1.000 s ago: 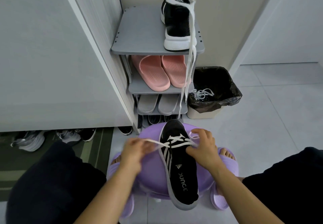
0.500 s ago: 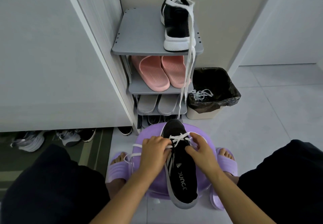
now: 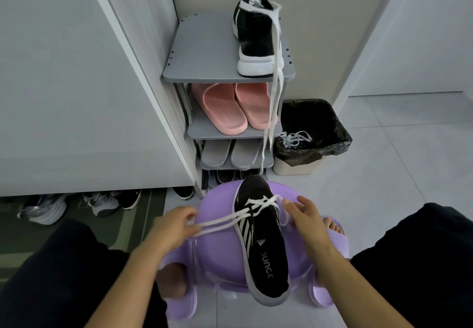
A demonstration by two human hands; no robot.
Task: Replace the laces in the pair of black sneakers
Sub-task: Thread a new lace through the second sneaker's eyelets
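Left hand (image 3: 174,228): grip pinches lace (image 3: 225,222) ends from sneaker (image 3: 266,251). Right hand (image 3: 307,219): grip released, beside sneaker. Left fingertips blurred.

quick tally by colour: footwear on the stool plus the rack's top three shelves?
Black sneakers: 2
Pink slippers: 2
Grey slippers: 2
Total: 6

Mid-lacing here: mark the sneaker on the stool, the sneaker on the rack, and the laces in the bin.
sneaker on the stool (image 3: 266,248): head view, black side by the logo.
sneaker on the rack (image 3: 256,38): head view, black upper.
laces in the bin (image 3: 294,138): head view, middle of the tangle.
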